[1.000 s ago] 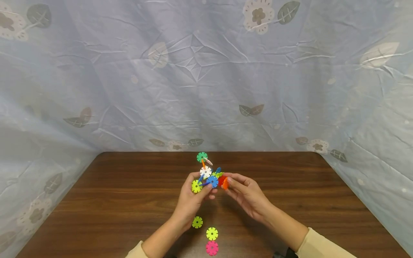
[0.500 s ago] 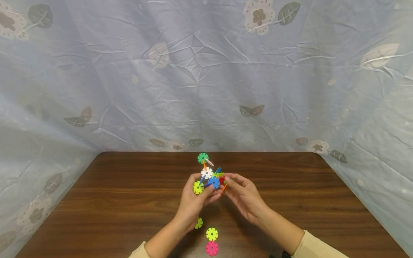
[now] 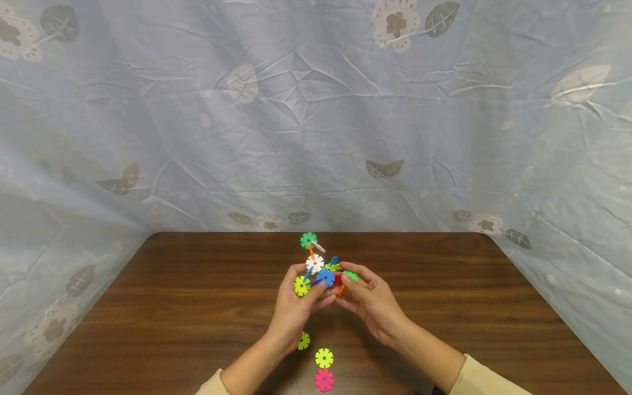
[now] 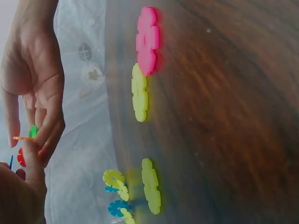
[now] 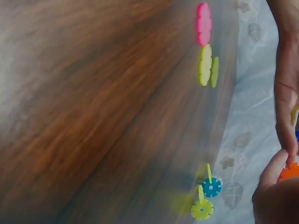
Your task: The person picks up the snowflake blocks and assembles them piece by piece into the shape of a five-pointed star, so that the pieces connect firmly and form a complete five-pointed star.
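Note:
My left hand (image 3: 292, 308) grips a cluster of interlocked plastic snowflake discs, its thumb on a blue disc (image 3: 326, 277). A white disc (image 3: 315, 264), a yellow-green disc (image 3: 302, 285) and, farthest out, a teal-green disc (image 3: 308, 240) belong to the same cluster. Toward the right side of it is a red disc (image 3: 338, 278), partly covered by fingers. My right hand (image 3: 379, 305) pinches a green disc (image 3: 351, 276) under its thumb. An orange disc (image 3: 342, 289) shows edge-on just below, at the right fingertips; the right wrist view catches this orange disc (image 5: 290, 171) at its edge.
On the brown wooden table (image 3: 197, 307) lie a pink disc (image 3: 324, 379), a yellow disc (image 3: 324, 358) and a yellow-green disc (image 3: 304, 340) half hidden by the left wrist. A patterned grey-blue cloth (image 3: 316, 137) hangs behind the table and along both sides.
The orange disc has turned from facing the head camera to edge-on, and the green disc has come into sight over the right thumb. My left hand keeps its hold, nearly still.

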